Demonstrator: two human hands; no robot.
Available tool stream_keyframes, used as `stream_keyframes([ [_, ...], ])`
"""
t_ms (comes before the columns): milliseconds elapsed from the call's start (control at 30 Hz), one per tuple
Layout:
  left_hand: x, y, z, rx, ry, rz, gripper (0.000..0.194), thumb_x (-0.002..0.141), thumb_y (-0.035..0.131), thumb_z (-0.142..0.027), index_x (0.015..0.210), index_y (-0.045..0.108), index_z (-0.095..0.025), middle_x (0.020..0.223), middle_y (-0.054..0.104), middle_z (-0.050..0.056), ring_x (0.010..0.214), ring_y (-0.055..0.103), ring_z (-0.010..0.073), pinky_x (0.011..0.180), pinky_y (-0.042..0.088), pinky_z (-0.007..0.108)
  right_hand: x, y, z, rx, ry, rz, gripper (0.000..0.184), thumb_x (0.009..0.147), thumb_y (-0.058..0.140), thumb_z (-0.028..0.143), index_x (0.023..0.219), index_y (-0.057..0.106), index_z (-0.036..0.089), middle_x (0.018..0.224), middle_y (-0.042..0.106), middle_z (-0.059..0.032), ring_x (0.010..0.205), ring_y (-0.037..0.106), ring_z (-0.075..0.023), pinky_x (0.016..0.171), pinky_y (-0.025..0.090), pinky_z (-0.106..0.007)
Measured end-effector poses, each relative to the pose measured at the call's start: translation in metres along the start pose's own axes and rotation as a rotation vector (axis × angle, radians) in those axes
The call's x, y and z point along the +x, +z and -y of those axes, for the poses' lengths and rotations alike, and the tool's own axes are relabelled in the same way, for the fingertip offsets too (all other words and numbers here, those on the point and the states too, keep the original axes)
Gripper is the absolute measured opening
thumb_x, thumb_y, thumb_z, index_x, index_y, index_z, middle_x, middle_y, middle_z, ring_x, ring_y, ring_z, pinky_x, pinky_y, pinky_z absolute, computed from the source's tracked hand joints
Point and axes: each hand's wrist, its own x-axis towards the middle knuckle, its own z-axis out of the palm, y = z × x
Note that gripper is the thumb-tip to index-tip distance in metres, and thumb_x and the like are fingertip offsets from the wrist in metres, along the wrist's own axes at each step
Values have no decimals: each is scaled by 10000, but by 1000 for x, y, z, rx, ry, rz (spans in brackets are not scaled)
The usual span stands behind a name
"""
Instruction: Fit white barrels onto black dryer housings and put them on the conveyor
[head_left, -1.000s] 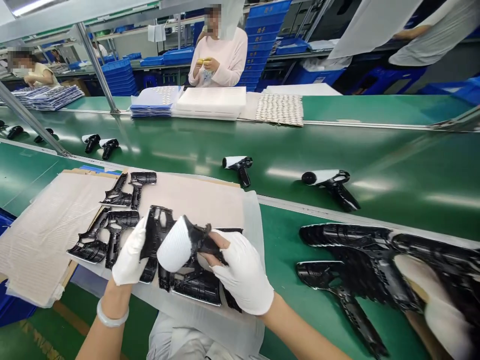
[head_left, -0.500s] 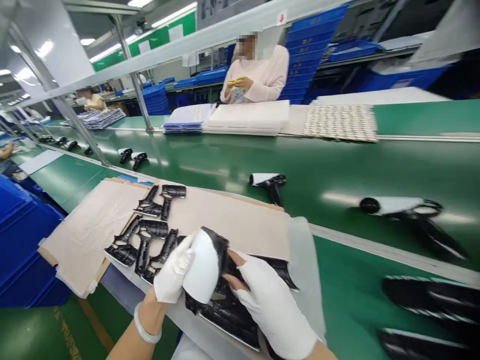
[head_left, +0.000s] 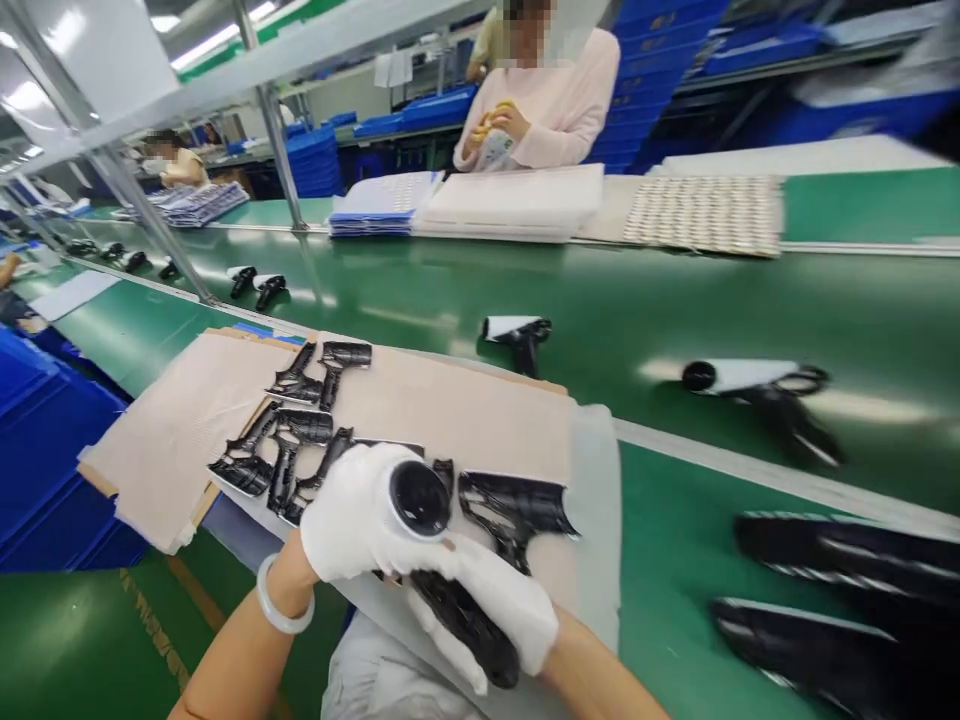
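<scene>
Blue crates stand at left, near a beige sheet. Next, black half-shells lie grouped. Near the middle, the gloved left hand wraps the barrel of a hair-dryer housing; the gloved right hand clasps its black handle. Farther right lies another half-shell.
</scene>
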Motion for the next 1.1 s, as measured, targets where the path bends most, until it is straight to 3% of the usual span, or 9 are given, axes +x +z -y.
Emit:
stream_keyframes([
  [100,0,5,3,3,-104,-4,418,577,871,-308,939,680,-225,920,699,51,829,659,273,846,530,424,4,1,-9,280,313,104,511,935,326,616,902,585,176,480,553,13,288,482,-144,280,380,-226],
  [267,-7,7,11,-167,-254,-33,614,553,885,-260,1117,644,-235,1078,699,64,987,668,294,920,520,431,6,-7,-20,522,413,163,679,999,85,570,937,596,127,484,601,-44,283,517,-161,249,334,-206],
  [333,-10,5,14,-323,-212,-71,707,570,892,-256,1210,590,-241,1141,696,73,1052,671,293,948,522,425,0,-6,-20,654,368,126,722,1005,24,568,929,589,126,479,595,-36,279,502,-143,271,344,-197],
  [400,-13,4,19,-424,-106,-133,748,607,897,-254,1262,536,-254,1221,679,84,1132,656,285,998,508,424,-11,0,-16,792,206,78,691,1001,81,626,930,574,147,472,579,-2,270,462,-117,301,353,-186],
  [533,-18,7,27,-436,-10,-189,705,651,903,-254,1256,540,-262,1323,636,101,1261,588,283,1091,446,436,-35,18,1,869,-55,51,581,832,514,781,869,519,201,474,553,51,325,440,-86,359,342,-161],
  [667,-20,11,28,-554,-96,-157,695,649,907,-354,1248,567,-265,1285,661,90,1217,618,289,1058,480,414,-44,32,10,801,-68,-75,640,655,715,781,808,497,198,518,525,62,394,457,-80,412,346,-179],
  [867,-24,10,25,-597,-151,-137,724,693,844,-508,1305,565,-239,1319,639,113,1255,585,338,1077,470,450,-40,34,3,744,-57,-111,605,661,724,736,814,526,185,560,547,30,458,477,-98,455,352,-200],
  [1100,-25,11,21,-670,-18,-159,558,818,750,-486,1311,580,-289,1283,668,76,1205,628,267,1035,494,342,-35,39,4,582,-152,-106,464,649,740,573,786,574,162,575,497,27,509,443,-97,466,306,-198],
])
